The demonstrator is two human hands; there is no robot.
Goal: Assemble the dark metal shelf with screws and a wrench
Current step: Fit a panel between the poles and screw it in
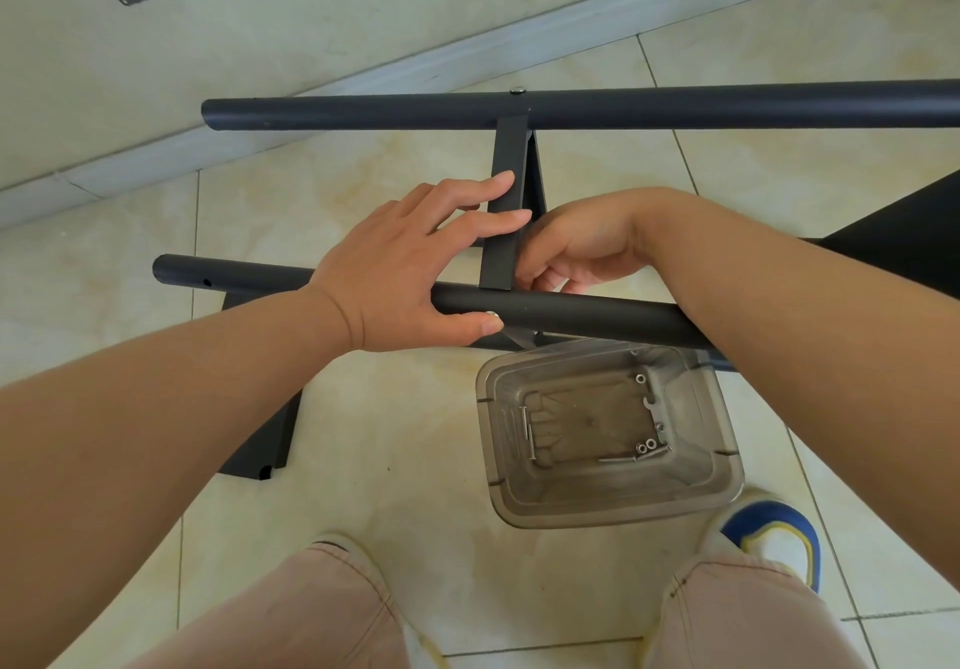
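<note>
Seen from above on a pale tiled floor: two dark round tubes of the shelf frame lying roughly parallel, the far tube near the grey skirting board, the near tube closer to the knees, joined by a flat dark crossbar running between them. Left hand clasped over the near tube just left of the joint, thumb pressed on a small silver screw head at the tube's near side, two fingers stretched straight across the crossbar. Right hand tucked in just right of the crossbar where it meets the near tube, fingers curled at the joint; whether anything sits in that grip cannot be told. A second silver screw head showing atop the far tube above the crossbar. Just beyond the right knee, under the near tube's edge, a clear plastic tub holding loose nuts, long bolts and a small flat wrench. More dark shelf panels flat on the tiles beneath the left forearm and at far right. Pink trouser legs and a blue, white and yellow shoe at the bottom edge.
</note>
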